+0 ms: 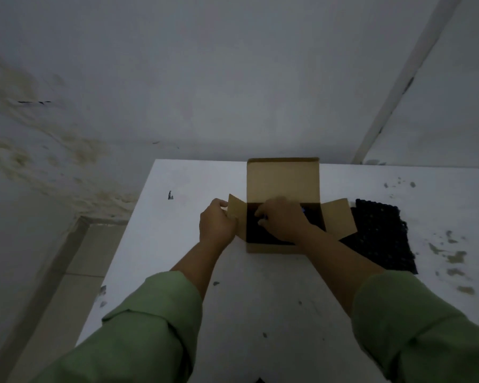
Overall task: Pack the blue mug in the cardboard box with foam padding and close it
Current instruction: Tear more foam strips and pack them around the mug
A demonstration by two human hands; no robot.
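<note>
Tan cardboard box [282, 181], dark inside; black dimpled foam sheet [382, 236]; white, grey-stained table [177, 230]; light green sleeves [155, 313].

— Where are you working right now?

— You are standing in a bare, dim room, more a storeroom or plain back room than a kitchen or office.

— What is telling you that?

— You are facing a white wall [205, 78] that is showing yellowish damp stains, and a pale tiled floor [75, 272] is running along its foot. You are leaning over a scuffed white table [260, 313] that is carrying chips and grey marks, and a pale strip [398, 87] is slanting up the wall.
</note>
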